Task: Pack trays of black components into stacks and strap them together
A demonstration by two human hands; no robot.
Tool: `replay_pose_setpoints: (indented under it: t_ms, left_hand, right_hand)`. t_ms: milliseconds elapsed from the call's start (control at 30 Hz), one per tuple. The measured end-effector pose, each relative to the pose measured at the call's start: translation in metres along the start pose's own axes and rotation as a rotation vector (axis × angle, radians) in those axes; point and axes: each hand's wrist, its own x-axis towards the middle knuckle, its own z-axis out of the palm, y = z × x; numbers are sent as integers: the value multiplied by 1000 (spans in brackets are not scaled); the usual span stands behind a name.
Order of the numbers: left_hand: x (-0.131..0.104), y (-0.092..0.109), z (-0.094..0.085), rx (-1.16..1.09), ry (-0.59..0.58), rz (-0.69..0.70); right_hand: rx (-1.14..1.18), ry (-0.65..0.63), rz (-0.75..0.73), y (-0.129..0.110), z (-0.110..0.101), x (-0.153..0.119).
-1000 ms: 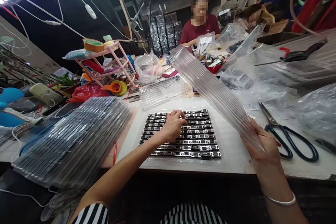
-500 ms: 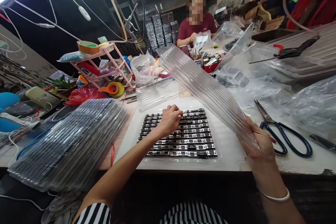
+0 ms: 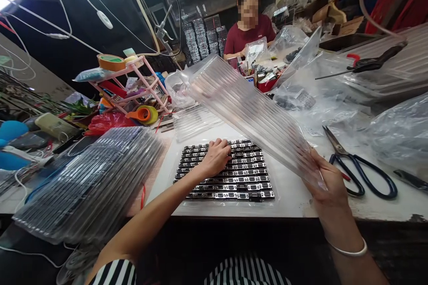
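Observation:
My right hand grips the near end of a clear ribbed plastic tray, which it holds up at a slant over the bench. Below lies another clear tray filled with rows of black-and-silver serial connectors. My left hand rests over the upper middle of these rows, its fingers curled down among the connectors. What its fingertips hold, if anything, is hidden. A third clear ribbed tray lies flat behind the filled one, partly covered by the raised tray.
At left, a tall stack of filled trays leans over the bench edge. Large blue-handled scissors lie at right, near plastic bags. A pink rack stands behind. Across the bench sits a person in a red shirt.
The raised tray has swung a little to the left and turned to show more of its ribbed face. My left hand stays over the connectors, almost unmoved.

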Motion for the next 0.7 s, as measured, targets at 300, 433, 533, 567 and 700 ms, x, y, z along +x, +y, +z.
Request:
replay_pose_setpoints:
  t_ms: [300, 433, 533, 567, 700]
  left_hand:
    - [11, -1, -7, -69, -39, 43]
    - [15, 8, 1, -31, -32, 81]
    - [19, 12, 6, -21, -26, 61]
    - [20, 13, 6, -17, -27, 55]
    - [23, 16, 5, 10, -39, 41]
  right_hand:
    - [-18, 14, -4, 1, -9, 10]
    - [9, 54, -8, 1, -3, 7]
    - [-9, 36, -7, 2, -4, 6]
    - [-14, 34, -10, 2, -5, 7]
    - [-14, 48, -23, 2, -10, 11]
